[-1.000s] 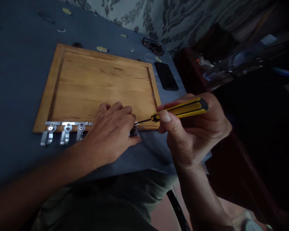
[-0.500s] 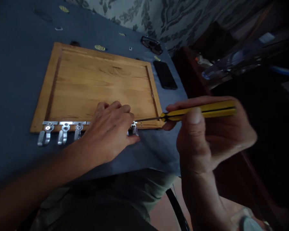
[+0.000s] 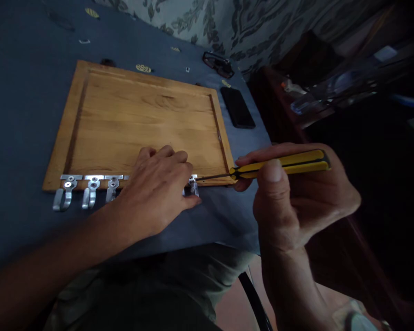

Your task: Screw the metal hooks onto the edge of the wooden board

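Note:
My right hand (image 3: 283, 197) is closed around the handle of a yellow-and-black screwdriver (image 3: 279, 165). The shaft points left, its tip at a metal hook (image 3: 193, 187) on the near rim of a framed wooden board (image 3: 148, 115). My left hand (image 3: 158, 188) is closed over that rim, with curled fingers on the board and the thumb beside the hook. It covers part of the hook row. Further left, several silver hooks (image 3: 94, 188) sit along the same rim, with screws in their plates.
The board lies on a dark blue cloth (image 3: 24, 115). A black phone (image 3: 237, 108) lies to its right, and sunglasses (image 3: 218, 64) lie behind. Patterned fabric (image 3: 207, 20) borders the far side. Dim shelving with a clear plastic item (image 3: 298, 108) stands at the right.
The screwdriver handle has tilted and shifted slightly left and down with my right hand. My left hand and the board have stayed in place.

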`<action>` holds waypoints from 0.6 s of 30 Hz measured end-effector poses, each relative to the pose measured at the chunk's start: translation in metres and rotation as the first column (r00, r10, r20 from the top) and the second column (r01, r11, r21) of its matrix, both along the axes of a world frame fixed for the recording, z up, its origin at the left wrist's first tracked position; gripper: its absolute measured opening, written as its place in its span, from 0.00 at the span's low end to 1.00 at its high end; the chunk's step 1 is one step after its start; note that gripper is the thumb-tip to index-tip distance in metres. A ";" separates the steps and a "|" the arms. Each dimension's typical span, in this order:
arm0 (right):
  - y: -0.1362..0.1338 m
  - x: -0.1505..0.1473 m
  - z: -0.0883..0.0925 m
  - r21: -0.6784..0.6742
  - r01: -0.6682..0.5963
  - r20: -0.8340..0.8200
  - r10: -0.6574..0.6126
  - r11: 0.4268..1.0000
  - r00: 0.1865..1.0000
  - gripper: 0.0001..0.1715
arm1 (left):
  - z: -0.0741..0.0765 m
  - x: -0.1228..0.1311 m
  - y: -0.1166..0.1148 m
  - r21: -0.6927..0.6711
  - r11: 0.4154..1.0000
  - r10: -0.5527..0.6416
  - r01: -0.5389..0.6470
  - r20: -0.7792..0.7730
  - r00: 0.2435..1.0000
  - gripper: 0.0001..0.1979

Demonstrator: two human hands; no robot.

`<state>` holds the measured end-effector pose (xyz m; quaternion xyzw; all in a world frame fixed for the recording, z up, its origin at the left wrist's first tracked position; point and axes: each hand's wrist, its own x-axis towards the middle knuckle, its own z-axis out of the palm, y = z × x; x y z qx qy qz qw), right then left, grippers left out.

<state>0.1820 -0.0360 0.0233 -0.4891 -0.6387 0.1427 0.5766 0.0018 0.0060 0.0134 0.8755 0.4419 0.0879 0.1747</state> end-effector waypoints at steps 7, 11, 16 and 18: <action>0.003 0.000 -0.003 0.030 -0.026 -0.030 0.027 0.999 0.999 0.03 | -0.003 -0.001 -0.002 0.017 1.000 0.000 -0.001 0.028 1.000 0.12; 0.004 -0.002 -0.004 0.011 -0.032 -0.038 0.033 0.999 0.999 0.02 | -0.004 0.000 -0.001 0.023 1.000 0.001 -0.001 0.032 0.999 0.13; 0.008 0.001 -0.005 0.025 -0.052 0.008 0.051 0.998 0.999 0.02 | -0.004 -0.001 0.000 0.015 1.000 0.001 -0.001 0.027 1.000 0.14; 0.010 0.007 -0.002 0.028 -0.084 0.080 0.081 0.996 0.993 0.03 | -0.003 0.000 0.000 0.013 1.000 -0.001 0.001 0.026 1.000 0.14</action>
